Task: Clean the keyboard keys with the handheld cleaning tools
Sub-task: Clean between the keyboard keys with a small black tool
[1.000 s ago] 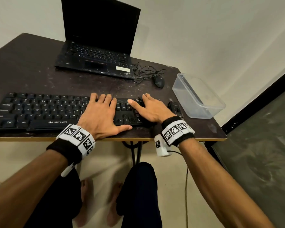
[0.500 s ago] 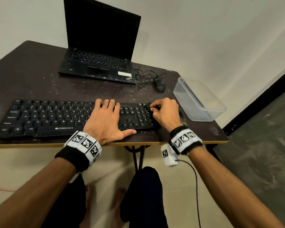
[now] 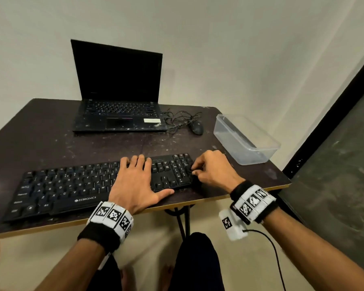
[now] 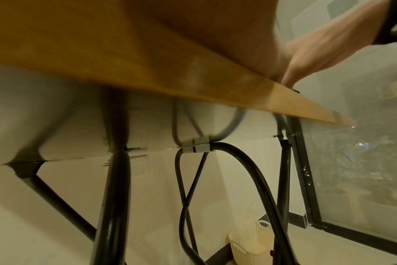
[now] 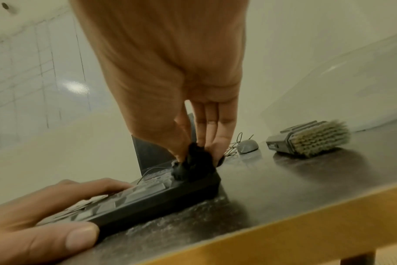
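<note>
A black keyboard lies along the table's front edge. My left hand rests flat on its middle keys with the fingers straight and the thumb at the front rim. My right hand is at the keyboard's right end. There its thumb and fingers pinch a small black cleaning tool that touches the outer number-pad keys. A grey-bristled brush lies on the table to the right of the keyboard. It is hidden behind my right hand in the head view.
An open black laptop stands at the back, with a wired mouse beside it. A clear plastic container sits at the right. The table's front edge is close under my wrists. A cream basket stands below the table.
My right hand went from lying flat on the number pad to pinching the small black tool at the keyboard's right end. The left hand stayed flat. The head view tilted up.
</note>
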The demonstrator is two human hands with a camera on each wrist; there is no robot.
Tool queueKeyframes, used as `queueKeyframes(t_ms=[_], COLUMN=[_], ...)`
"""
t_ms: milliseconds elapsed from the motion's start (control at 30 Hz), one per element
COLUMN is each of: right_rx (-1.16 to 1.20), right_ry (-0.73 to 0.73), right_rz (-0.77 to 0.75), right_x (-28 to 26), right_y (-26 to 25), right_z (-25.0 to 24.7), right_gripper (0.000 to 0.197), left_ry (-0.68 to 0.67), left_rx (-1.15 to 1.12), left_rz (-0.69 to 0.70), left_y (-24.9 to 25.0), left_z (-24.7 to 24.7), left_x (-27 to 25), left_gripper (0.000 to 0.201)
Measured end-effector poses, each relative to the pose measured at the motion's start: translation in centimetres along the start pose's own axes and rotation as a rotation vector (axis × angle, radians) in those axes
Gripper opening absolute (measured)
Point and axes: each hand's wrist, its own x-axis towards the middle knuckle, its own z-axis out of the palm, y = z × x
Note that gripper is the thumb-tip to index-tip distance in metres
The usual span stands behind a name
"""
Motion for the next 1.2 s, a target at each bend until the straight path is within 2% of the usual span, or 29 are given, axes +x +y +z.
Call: queueKeyframes(t_ms=[167,333,633,733,833,1067,1200], right_rx=[0.037,0.038,0.043,0.055,0.057,-0.015,0.026], right_ry=[0.081,0.051,-0.055,-0.008,-0.022,-0.113,0.001], right_rz=[-0.017,-0.063,-0.033,-0.031,-0.019,-0.046,-0.087], right_x=[3.2,6.0,-0.5,1.9,4.4,-1.4,2.5], right_y=[-2.8,-4.4,-1.7,-3.2,-4.5,-2.8,-4.2], right_z=[-0.4,0.1,0.1,-0.1,-0.5,0.0,0.7], right_gripper=[0.015,0.016,0.013,0.019,0.015,0.014,0.012], left_ry=[0.002,0.008,0.026,0.019,0.023,0.027,0.02], left_rx=[0.015,0.004,-0.02,-0.017,-0.022,-0.007,0.005], left_rz=[-0.02,-0.039,-0.032,-0.023,-0.024,-0.029,-0.002], left_y=[0.0,0.0,0.0,0.0,-0.1,0.2,0.2], left_z=[0.0,0.0,0.4,0.4,0.4,0.4,0.2], left_x=[-0.1,0.0,0.0,0.0,0.2,0.1,-0.2], left_gripper=[0.137,0.133,0.129,0.129,0.129,0.129,0.127])
